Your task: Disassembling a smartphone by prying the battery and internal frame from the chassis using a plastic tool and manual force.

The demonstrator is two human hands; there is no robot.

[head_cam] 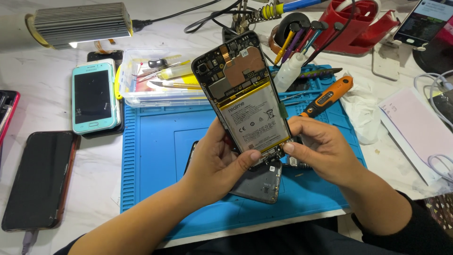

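Head view: the left hand and right hand both have their grip clamped on the lower end of the opened phone, held tilted above the blue mat. With only fingertips pinching, it could slip onto the back cover below, or exposed parts could bend.

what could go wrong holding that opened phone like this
The opened phone is pinched only at its lower end by the left hand and right hand, tilted above the blue mat; it might slip and hit the back cover below. The thumbs sit near the bare battery and exposed circuit board, so pressing or smudging them seems possible.
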